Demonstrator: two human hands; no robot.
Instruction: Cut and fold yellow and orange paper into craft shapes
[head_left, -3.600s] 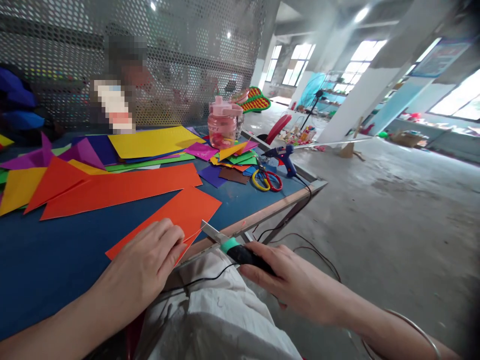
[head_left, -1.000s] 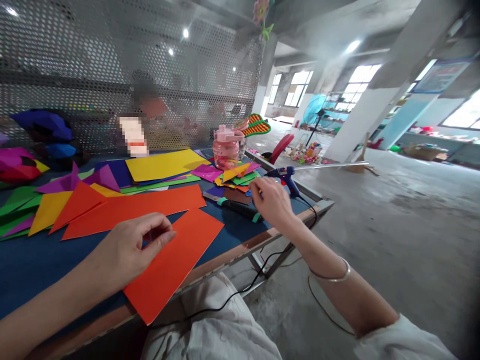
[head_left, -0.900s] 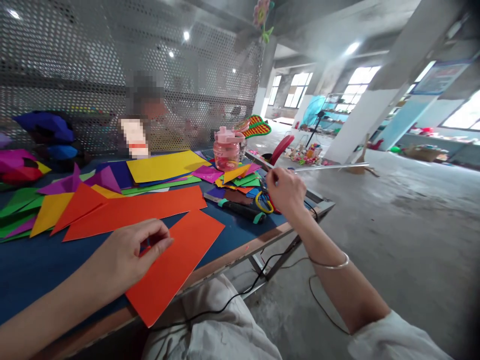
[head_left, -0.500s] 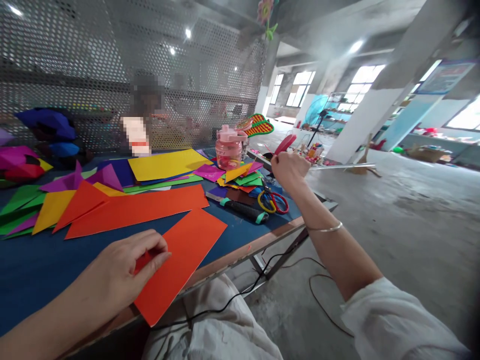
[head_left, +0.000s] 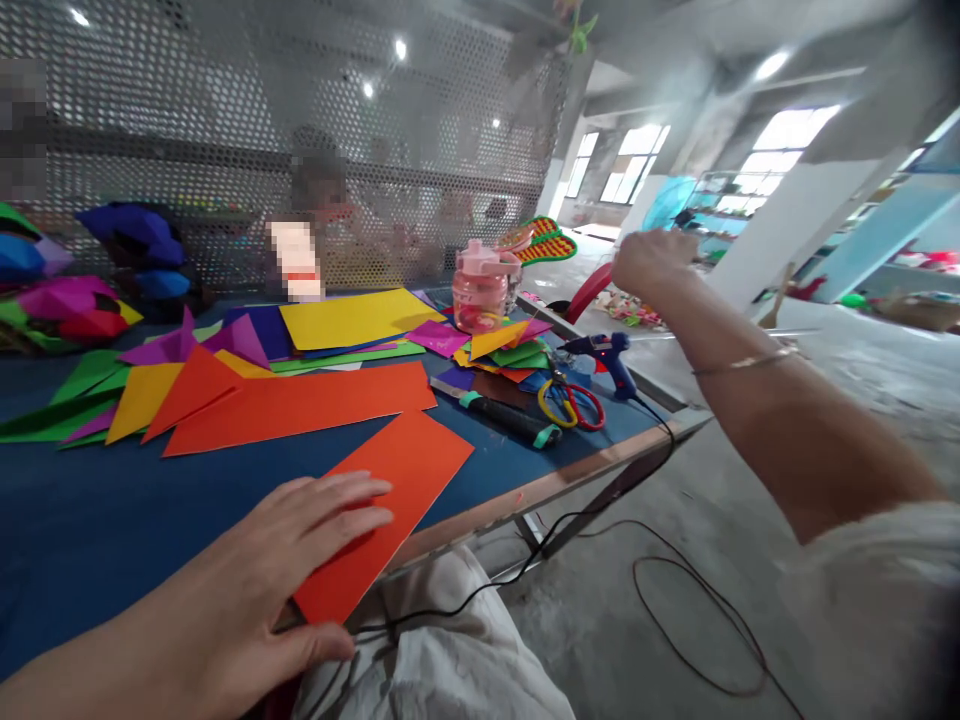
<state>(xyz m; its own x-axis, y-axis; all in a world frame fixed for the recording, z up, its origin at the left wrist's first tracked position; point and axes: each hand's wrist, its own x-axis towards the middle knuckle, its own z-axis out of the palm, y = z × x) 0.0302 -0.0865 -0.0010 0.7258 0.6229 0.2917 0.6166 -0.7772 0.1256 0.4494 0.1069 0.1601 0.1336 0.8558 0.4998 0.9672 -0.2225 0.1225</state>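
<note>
My left hand (head_left: 300,560) lies with its fingers stretched out and thumb apart over an orange sheet of card (head_left: 409,485) at the table's front edge. The fingertips rest on the card. My right hand (head_left: 656,262) is raised beyond the table's right end, its fingers closed and turned away from me. A long, curved red thing (head_left: 591,292) shows beside it; whether the hand grips it I cannot tell. Below the right hand a blue glue gun (head_left: 611,358) stands on the table. Scissors (head_left: 571,405) with yellow and red handles and a black-and-teal handled knife (head_left: 510,417) lie nearby.
Orange strips (head_left: 315,408), a yellow sheet (head_left: 360,318) and folded coloured pieces (head_left: 150,395) cover the table's middle and left. A pink bottle (head_left: 480,292) stands at the back before a perforated screen (head_left: 420,130). A black cable (head_left: 495,585) hangs along the front edge.
My left hand has opened from a curled pose and spread over the orange card. My right hand has moved up and right, uncovering the glue gun. The view has shifted slightly.
</note>
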